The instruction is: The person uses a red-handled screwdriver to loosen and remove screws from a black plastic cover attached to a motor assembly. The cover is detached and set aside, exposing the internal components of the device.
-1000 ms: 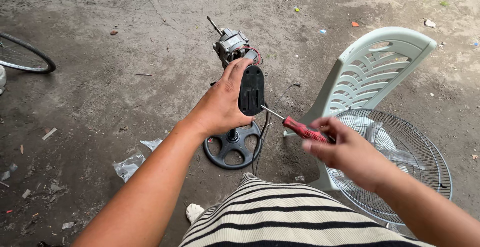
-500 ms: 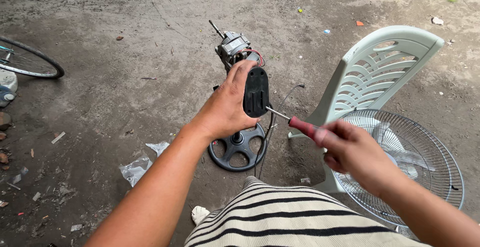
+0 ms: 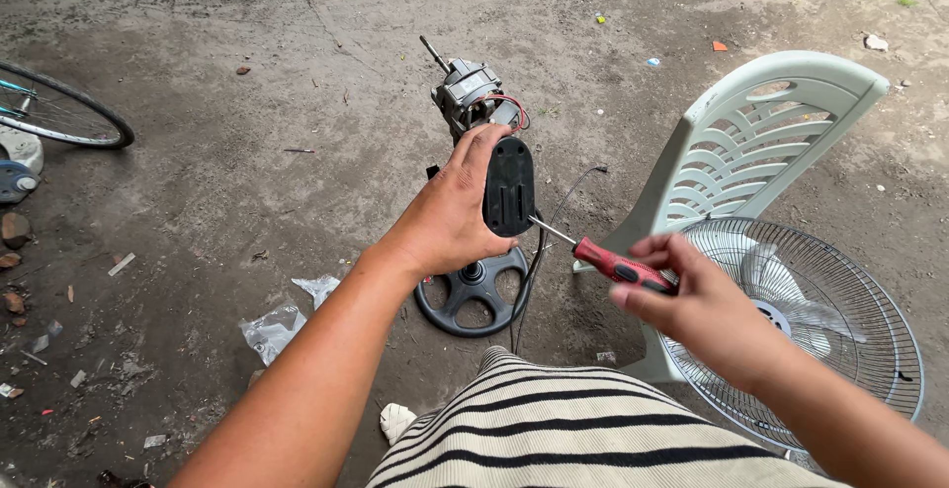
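Nearest the camera lies a striped cloth (image 3: 593,439) over the person's lap, below both forearms. The right hand (image 3: 707,310) is closed in a pinch on the red handle of a screwdriver (image 3: 603,263); its metal shaft runs up and left, and the tip meets the lower right edge of a black oval cover (image 3: 509,186). The left hand (image 3: 450,216) grasps that cover from its left side, thumb laid along the top, fingers hidden behind. The cover stands upright between the two hands, nearer the left. Directly below the left hand a black round base (image 3: 474,290) rests on the dirt floor. Just beyond the cover sits the bare fan motor (image 3: 470,92), shaft pointing away. Right of the right hand stand a pale plastic chair (image 3: 761,142) and a wire fan guard (image 3: 820,320).
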